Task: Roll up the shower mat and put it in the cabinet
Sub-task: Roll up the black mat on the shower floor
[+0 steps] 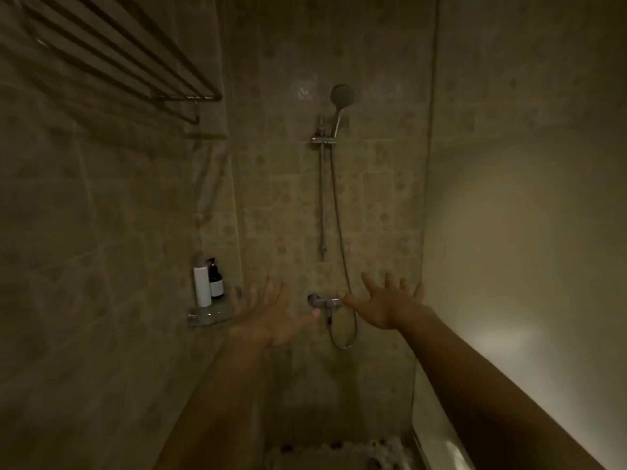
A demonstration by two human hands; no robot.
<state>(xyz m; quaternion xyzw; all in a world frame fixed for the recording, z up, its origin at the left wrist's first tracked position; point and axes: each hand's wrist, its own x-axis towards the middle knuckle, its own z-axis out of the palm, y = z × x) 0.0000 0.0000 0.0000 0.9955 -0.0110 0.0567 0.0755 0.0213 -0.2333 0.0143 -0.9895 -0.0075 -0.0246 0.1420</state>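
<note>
- Down at the bottom edge of the view, the pale bumpy shower mat (pixel 334 452) with dark spots lies flat on the shower floor.
- Only its far end shows, so its long way cannot be told.
- Both bare arms reach forward, well above the mat.
- The left hand (pixel 271 313) is spread wide, holding nothing.
- The right hand (pixel 386 301) is spread wide too, with nothing in it.
- Between the hands sits a shiny metal tap (pixel 322 301) on the tiled wall (pixel 281 184).
- A white bottle (pixel 202 286) and a dark bottle (pixel 215 281) stand on a glass corner shelf (pixel 210 315), left of the left hand.
</note>
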